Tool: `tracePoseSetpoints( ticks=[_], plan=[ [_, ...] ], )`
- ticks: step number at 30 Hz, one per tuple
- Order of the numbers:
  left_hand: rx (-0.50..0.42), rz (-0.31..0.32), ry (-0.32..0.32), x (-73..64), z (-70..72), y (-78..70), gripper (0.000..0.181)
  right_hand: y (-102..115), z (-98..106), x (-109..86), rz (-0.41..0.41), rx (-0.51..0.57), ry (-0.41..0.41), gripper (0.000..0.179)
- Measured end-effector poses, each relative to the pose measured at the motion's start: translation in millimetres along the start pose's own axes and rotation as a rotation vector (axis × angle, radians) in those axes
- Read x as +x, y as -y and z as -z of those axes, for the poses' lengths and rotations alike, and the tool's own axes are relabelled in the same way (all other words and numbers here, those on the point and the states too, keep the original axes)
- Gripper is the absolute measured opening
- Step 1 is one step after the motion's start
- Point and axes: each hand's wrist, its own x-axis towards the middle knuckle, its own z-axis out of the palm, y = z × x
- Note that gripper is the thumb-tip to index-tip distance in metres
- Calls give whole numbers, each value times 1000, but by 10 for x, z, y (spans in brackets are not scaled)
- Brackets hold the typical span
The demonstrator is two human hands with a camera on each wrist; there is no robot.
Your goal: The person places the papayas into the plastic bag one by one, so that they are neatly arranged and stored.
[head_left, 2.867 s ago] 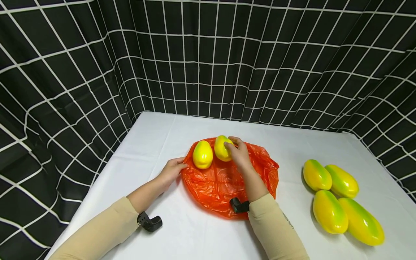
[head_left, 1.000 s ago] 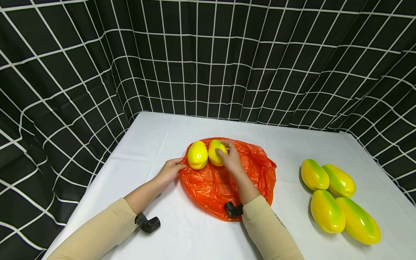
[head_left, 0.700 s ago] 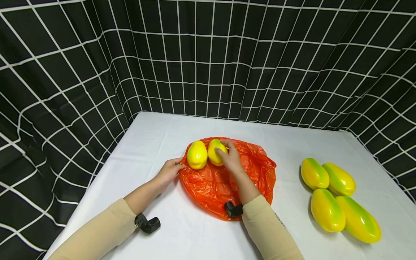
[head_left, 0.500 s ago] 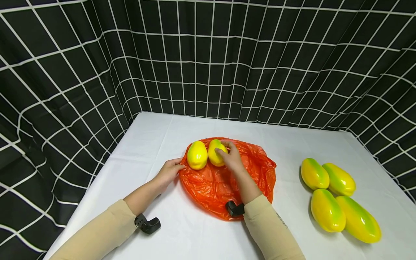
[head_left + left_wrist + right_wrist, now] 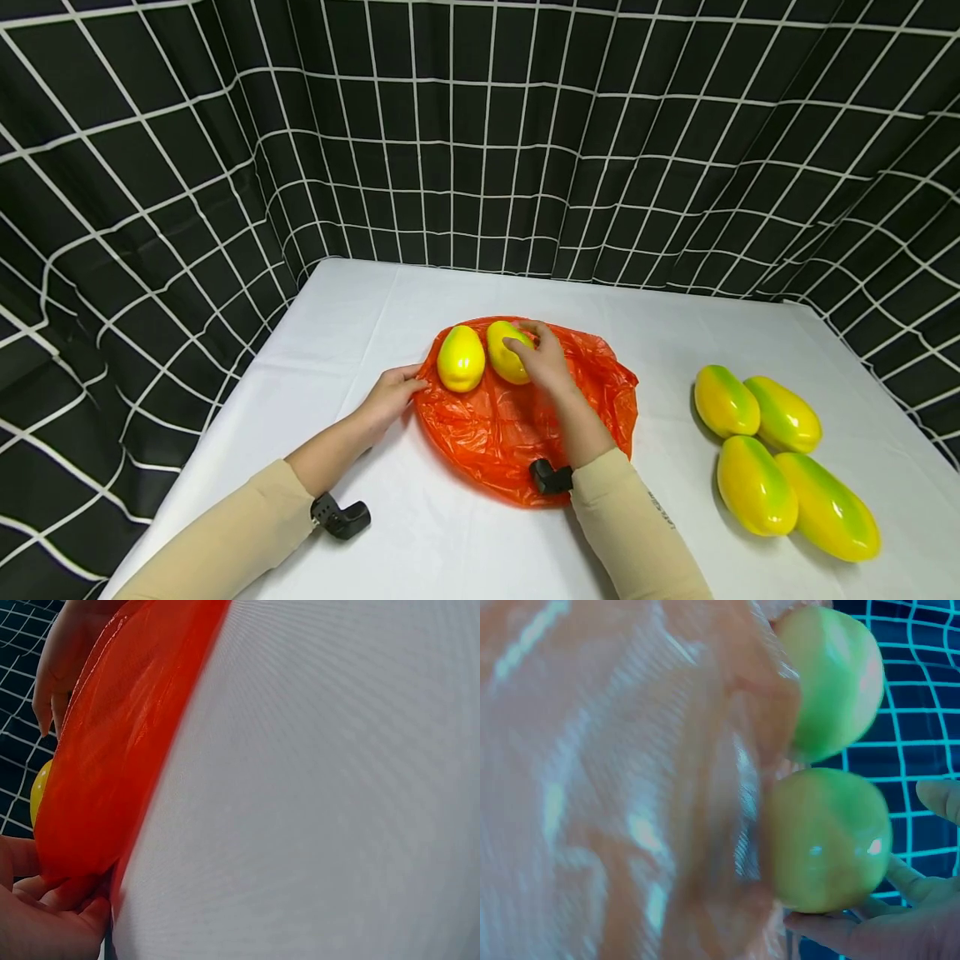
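Observation:
A red plastic bag (image 5: pixel 517 433) lies spread on the white table, with two glossy yellow-green toy mangoes on it. My left hand (image 5: pixel 390 400) pinches the bag's left edge between thumb and fingers; the left wrist view shows the bunched film in the grip (image 5: pixel 56 907). The left mango (image 5: pixel 461 358) rests near that edge. My right hand (image 5: pixel 546 360) is at the right mango (image 5: pixel 508 352), fingers spread. In the right wrist view its thumb (image 5: pixel 939 799) stands apart from the fruit, while the fingers (image 5: pixel 832 926) lie close against its lower side; whether they touch is unclear.
Several more yellow-green mangoes (image 5: pixel 757 486) lie in a cluster on the right of the white table (image 5: pixel 360 325). A black cloth with a white grid (image 5: pixel 517 150) hangs behind and along both sides. Black cameras (image 5: pixel 341 515) are strapped to both wrists.
My right hand first set the right mango down beside the left one. Now its fingers have loosened and the hand has drawn slightly right; both mangoes have shifted slightly right. My left hand keeps its pinch.

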Motion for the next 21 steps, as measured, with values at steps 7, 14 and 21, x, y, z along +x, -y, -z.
tracePoseSetpoints(
  ticks=[7, 14, 21],
  plan=[
    [10, 1, 0, 2, 14, -8, 43, 18, 161, -16, -20, -6, 36, 51],
    [7, 7, 3, 12, 15, -1, 44, -52, 113, 9, -26, -36, 67, 50],
    [0, 12, 5, 1, 10, 0, 43, -59, 48, 10, -18, -41, 60, 47]
  ],
)
